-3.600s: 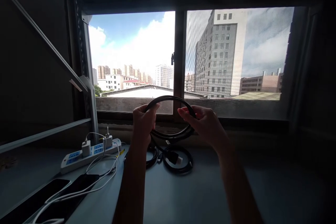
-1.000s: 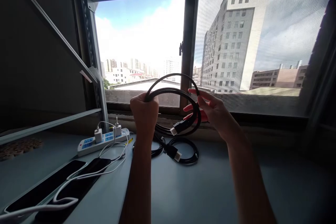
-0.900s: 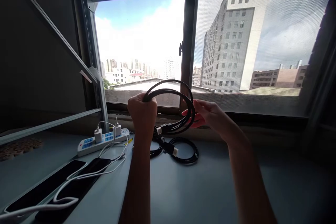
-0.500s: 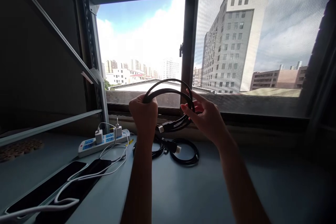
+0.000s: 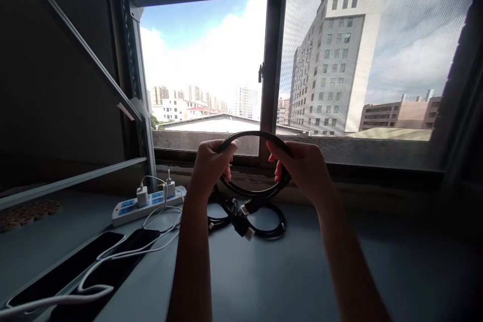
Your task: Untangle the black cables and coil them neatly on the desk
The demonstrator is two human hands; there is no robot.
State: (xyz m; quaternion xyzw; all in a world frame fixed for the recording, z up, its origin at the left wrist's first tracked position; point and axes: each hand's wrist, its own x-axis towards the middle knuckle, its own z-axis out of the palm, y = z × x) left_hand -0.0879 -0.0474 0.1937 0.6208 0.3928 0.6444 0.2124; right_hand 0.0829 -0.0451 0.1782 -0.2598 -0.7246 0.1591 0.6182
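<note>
A coiled black cable (image 5: 253, 137) is held up in front of the window, above the grey desk (image 5: 287, 282). My left hand (image 5: 211, 166) grips the coil's left side and my right hand (image 5: 304, 168) grips its right side, both with fingers wrapped round it. A connector end with a pale tip (image 5: 246, 232) hangs below the coil. More black cable coils (image 5: 269, 225) lie on the desk just under my hands.
A white power strip (image 5: 145, 204) with chargers plugged in lies at the left by the window. White charging leads (image 5: 124, 256) run to two dark phones (image 5: 88, 271) at the front left. A metal shelf frame (image 5: 134, 110) stands at the left.
The loops have been gathered into one tighter coil and lowered a little. My right hand, fingers spread before, has closed round the coil's right side. The connector now hangs down.
</note>
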